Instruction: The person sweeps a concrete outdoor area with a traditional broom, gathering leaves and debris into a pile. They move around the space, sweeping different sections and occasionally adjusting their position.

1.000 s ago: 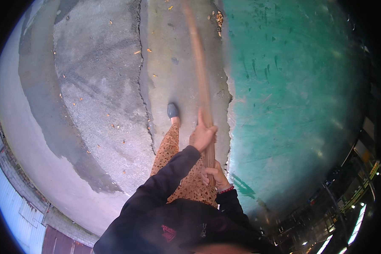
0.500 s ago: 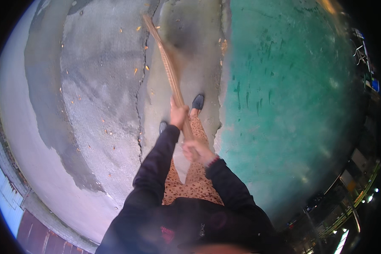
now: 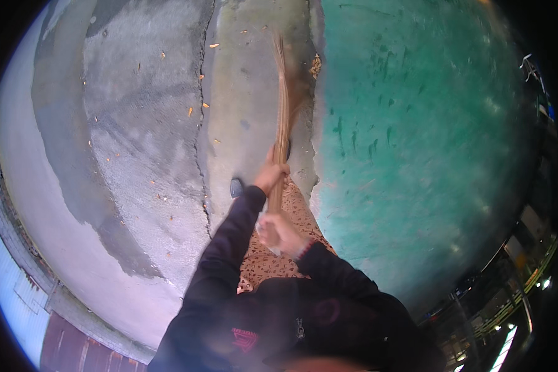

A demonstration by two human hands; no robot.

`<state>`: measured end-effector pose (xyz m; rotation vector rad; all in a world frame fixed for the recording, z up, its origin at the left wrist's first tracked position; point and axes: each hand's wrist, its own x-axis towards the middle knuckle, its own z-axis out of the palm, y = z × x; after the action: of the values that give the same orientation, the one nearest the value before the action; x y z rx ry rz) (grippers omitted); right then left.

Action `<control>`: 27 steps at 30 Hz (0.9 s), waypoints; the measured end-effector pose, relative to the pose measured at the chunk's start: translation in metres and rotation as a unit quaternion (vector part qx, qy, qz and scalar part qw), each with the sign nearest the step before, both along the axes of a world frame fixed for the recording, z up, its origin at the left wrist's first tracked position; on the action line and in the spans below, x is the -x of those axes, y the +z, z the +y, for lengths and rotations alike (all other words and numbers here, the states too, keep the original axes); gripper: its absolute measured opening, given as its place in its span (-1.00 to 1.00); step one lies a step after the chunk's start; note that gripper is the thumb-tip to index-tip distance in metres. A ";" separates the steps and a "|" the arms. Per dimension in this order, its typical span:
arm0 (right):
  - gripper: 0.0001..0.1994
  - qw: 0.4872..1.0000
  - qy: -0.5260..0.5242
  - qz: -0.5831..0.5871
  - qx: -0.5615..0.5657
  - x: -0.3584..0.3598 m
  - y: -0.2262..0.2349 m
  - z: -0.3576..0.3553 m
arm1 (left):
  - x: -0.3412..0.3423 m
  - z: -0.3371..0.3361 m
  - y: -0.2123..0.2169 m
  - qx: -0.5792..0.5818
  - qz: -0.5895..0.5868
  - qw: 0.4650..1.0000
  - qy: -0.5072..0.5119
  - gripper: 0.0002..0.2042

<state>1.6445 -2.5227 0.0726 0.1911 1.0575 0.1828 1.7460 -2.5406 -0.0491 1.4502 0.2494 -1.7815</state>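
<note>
A long brown broom [image 3: 283,111] of thin bundled sticks reaches away from me across the concrete, its far bristles narrow and slightly blurred. Partway down its length, my left hand [image 3: 271,176] is wrapped round it. Closer to my body, my right hand [image 3: 281,232] grips the handle end, where something whitish shows beside the fingers. A small heap of yellow-brown leaves [image 3: 315,66] lies to the right of the bristles, along the seam with the green floor. Single yellow leaves [image 3: 214,45] are scattered to the left.
Green painted floor [image 3: 409,142] spreads on the right, grey concrete [image 3: 142,130] on the left. A long crack [image 3: 200,136] runs through the concrete. My dark left shoe [image 3: 236,187] stands near the broom; the other is mostly hidden. A wall [image 3: 74,341] curves along the lower left.
The broom's far end has swung from left to right, toward the seam. Leaves now lie heaped by the seam. Both hands have kept their grip.
</note>
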 end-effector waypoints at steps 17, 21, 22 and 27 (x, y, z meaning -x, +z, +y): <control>-0.88 0.996 0.005 0.005 0.084 0.008 -0.019 -0.044 | -0.025 -0.040 0.013 0.010 -0.099 0.993 0.061 -0.07; -0.85 0.994 0.017 0.008 0.112 0.014 -0.001 -0.040 | -0.009 -0.047 0.034 -0.003 -0.079 0.996 0.034 -0.06; -0.87 0.993 0.003 0.026 0.112 0.005 -0.006 -0.039 | -0.011 -0.053 0.029 0.039 -0.035 0.998 0.020 -0.06; -0.93 0.990 0.000 0.100 0.099 -0.025 -0.052 -0.052 | -0.031 -0.084 -0.020 0.038 0.038 0.998 -0.025 -0.06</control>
<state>1.6692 -2.5744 0.0207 0.0301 1.2668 0.0572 1.7765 -2.6250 -0.0688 1.3467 0.1842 -1.8681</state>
